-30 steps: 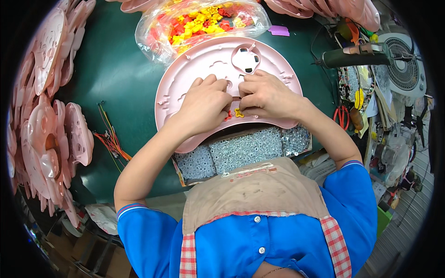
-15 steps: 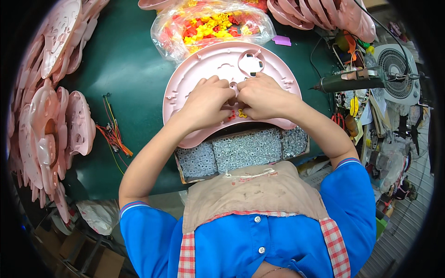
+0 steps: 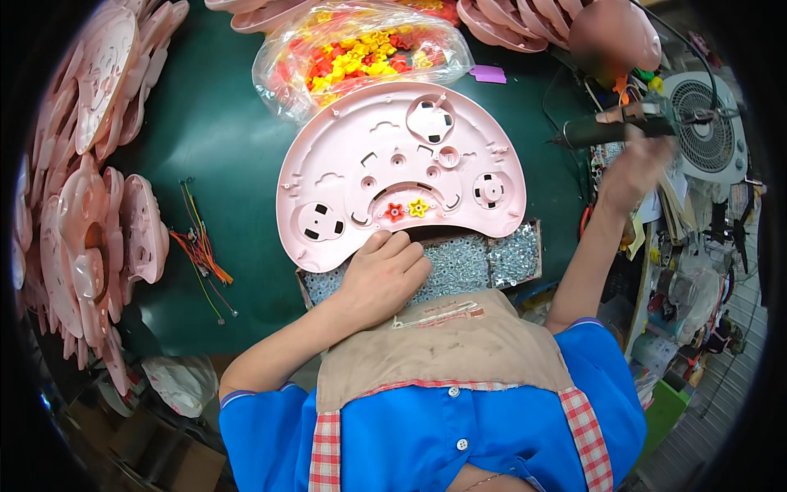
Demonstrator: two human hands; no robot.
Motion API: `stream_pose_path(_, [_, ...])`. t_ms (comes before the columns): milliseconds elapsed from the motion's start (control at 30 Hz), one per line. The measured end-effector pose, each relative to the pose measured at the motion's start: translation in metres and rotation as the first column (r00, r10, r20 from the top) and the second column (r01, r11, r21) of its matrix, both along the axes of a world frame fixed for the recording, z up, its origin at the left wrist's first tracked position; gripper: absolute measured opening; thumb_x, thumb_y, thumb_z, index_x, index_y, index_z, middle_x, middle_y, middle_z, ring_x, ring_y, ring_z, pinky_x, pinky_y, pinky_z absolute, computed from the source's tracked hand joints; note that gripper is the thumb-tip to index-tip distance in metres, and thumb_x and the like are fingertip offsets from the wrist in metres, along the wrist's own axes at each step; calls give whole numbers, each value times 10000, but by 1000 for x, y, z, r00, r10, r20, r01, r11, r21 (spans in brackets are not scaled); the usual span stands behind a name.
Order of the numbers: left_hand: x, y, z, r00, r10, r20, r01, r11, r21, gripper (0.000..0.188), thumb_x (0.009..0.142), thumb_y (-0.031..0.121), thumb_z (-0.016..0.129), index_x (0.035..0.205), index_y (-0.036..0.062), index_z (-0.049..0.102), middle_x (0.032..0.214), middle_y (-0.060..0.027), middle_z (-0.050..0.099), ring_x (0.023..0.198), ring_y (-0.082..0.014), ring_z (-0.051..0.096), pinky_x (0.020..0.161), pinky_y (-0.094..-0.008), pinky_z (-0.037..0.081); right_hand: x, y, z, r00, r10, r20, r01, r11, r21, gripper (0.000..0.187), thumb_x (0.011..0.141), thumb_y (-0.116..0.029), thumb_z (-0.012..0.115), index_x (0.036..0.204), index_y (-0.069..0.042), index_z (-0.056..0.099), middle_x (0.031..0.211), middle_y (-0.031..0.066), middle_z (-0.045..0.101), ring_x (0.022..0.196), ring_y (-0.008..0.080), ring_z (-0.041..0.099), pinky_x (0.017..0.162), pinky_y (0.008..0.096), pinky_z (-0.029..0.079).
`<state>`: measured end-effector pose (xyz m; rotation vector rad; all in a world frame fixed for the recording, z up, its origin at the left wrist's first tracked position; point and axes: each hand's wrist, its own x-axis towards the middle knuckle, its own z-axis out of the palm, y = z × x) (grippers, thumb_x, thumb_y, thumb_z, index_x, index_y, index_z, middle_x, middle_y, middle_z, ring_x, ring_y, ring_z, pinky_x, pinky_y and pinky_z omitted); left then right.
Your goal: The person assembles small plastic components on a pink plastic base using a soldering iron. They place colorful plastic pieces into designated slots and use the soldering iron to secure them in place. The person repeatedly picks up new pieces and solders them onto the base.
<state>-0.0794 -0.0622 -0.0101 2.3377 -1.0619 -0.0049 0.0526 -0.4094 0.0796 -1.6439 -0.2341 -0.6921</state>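
A pale pink half-round plastic shell (image 3: 344,139) lies hollow side up on the table before me. Near its lower edge sit a red star-shaped piece (image 3: 394,212) and a yellow star-shaped piece (image 3: 418,207), side by side. My left hand (image 3: 381,279) is at the shell's near edge, over a tray of small metal parts (image 3: 455,261); its fingers are curled and whatever they hold is hidden. At the far right, my right hand (image 3: 639,174) is smeared by motion beside a dark power screwdriver (image 3: 586,134); its grip does not show clearly.
A clear bag of red and yellow pieces (image 3: 352,66) lies behind the shell. Pink shells are stacked at left (image 3: 78,238) and at the back right (image 3: 500,29). Thin wires (image 3: 197,246) lie on the green table (image 3: 221,123). A fan (image 3: 709,123) stands beyond the screwdriver.
My hands have left the shell's middle, uncovering the two stars. The left has drawn back to the near edge and tray; the right has swung out right to the screwdriver.
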Motion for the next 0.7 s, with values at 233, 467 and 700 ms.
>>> stream_pose_path(233, [0,4,8,995,72,-68,-83,980,-181,259,750,214,860,812,114,630,806,-18,561,856,-233,567,828,-399,426,-11,-3,-37,911,413,-15,-412,910,54,712,833,-70,838,1439,6,471,854,54,576,878,195,648,828,411,603])
stream_pose_path(467, [12,0,9,981,182,-62,-193,932,-306,236,741,178,883,851,102,689,782,-11,606,791,-229,575,787,-392,407,-66,96,-4,500,865,45,-769,420,481,482,856,-61,828,1228,-98,524,694,50,636,650,179,629,678,386,564])
stream_pose_path(700, [18,13,12,990,141,33,-118,918,-378,260,707,180,881,861,89,694,790,-25,622,768,-234,581,755,-390,435,-79,133,-8,487,867,104,-817,410,406,488,876,22,723,1273,-150,497,741,54,646,663,187,639,683,391,556])
